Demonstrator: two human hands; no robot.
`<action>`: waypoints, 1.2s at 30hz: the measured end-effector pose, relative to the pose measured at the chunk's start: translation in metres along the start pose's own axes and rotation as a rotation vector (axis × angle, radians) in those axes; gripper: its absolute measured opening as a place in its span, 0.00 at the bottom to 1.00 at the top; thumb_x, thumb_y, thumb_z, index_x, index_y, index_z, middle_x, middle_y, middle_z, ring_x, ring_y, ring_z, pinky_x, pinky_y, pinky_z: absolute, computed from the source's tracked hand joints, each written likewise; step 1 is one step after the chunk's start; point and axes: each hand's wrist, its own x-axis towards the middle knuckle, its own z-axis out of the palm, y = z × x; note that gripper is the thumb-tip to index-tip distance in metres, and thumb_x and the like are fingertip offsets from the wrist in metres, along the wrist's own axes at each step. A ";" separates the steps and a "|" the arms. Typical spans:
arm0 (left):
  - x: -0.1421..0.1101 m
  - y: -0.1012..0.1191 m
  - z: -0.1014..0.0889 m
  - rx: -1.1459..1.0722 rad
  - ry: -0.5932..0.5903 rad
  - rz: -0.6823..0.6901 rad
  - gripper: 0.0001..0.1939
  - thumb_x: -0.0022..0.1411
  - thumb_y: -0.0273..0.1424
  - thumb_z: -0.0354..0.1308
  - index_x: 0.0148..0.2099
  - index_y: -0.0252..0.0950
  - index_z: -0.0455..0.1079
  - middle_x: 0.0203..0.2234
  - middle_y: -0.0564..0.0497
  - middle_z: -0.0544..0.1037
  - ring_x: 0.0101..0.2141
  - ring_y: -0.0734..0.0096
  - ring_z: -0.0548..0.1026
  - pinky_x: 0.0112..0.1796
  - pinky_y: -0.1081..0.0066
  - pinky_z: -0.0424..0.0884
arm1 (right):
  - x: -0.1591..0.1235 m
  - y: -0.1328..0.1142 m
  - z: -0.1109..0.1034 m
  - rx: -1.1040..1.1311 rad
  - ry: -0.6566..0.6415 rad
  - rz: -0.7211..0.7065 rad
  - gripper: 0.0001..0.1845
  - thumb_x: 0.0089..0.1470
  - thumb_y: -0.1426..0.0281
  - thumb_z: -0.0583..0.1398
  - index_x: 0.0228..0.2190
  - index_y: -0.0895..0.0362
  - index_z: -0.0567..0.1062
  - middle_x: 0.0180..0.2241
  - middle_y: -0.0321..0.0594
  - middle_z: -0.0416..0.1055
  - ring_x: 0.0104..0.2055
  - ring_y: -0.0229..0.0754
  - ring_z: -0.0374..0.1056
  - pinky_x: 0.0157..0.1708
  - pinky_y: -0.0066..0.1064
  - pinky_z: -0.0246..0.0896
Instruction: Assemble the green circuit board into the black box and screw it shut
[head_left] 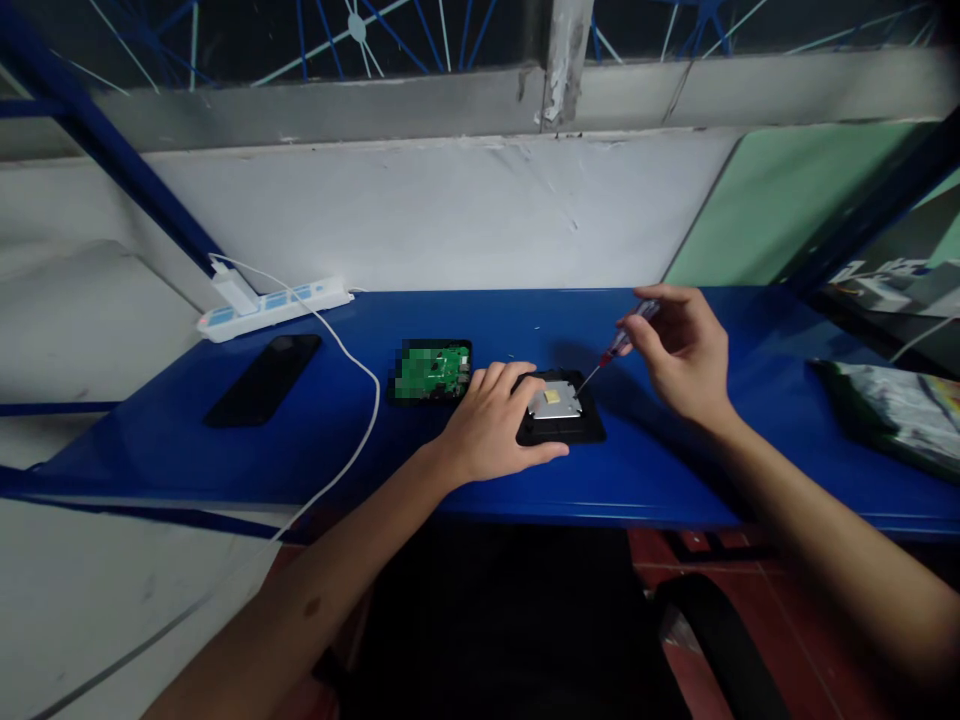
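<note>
Fastening or unfastening, seemingly: right hand (686,352) pinches screwdriver (618,343), half-open left hand (493,422) braces black case (581,433); turning needs steady pressure.

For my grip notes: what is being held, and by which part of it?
The right hand holds a screwdriver by its handle; the left hand is spread over the black case.

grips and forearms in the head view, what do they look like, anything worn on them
The left grip and right grip are bare human hands, with no gloves or rings in sight. The left forearm and right forearm show no sleeve, watch or bracelet; the left one has a small oval mark.
</note>
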 end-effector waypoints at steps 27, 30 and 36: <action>0.006 0.015 0.009 0.092 0.135 0.195 0.16 0.68 0.45 0.57 0.44 0.36 0.73 0.44 0.46 0.79 0.46 0.57 0.72 0.46 0.58 0.65 | -0.003 -0.005 0.003 0.052 -0.031 -0.035 0.14 0.59 0.62 0.65 0.46 0.49 0.74 0.29 0.34 0.70 0.25 0.37 0.70 0.26 0.36 0.70; 0.005 0.014 0.009 0.082 0.121 0.178 0.16 0.68 0.45 0.57 0.44 0.36 0.73 0.45 0.46 0.79 0.46 0.56 0.72 0.45 0.58 0.65 | -0.003 -0.004 0.004 0.047 -0.034 -0.037 0.15 0.59 0.61 0.65 0.46 0.49 0.74 0.29 0.35 0.71 0.25 0.38 0.70 0.25 0.37 0.70; 0.005 0.013 0.009 0.076 0.135 0.175 0.15 0.67 0.43 0.59 0.44 0.35 0.72 0.44 0.46 0.79 0.45 0.57 0.72 0.45 0.58 0.65 | -0.004 -0.001 0.003 0.030 -0.063 -0.005 0.15 0.59 0.60 0.64 0.47 0.49 0.73 0.29 0.35 0.71 0.25 0.38 0.71 0.26 0.37 0.69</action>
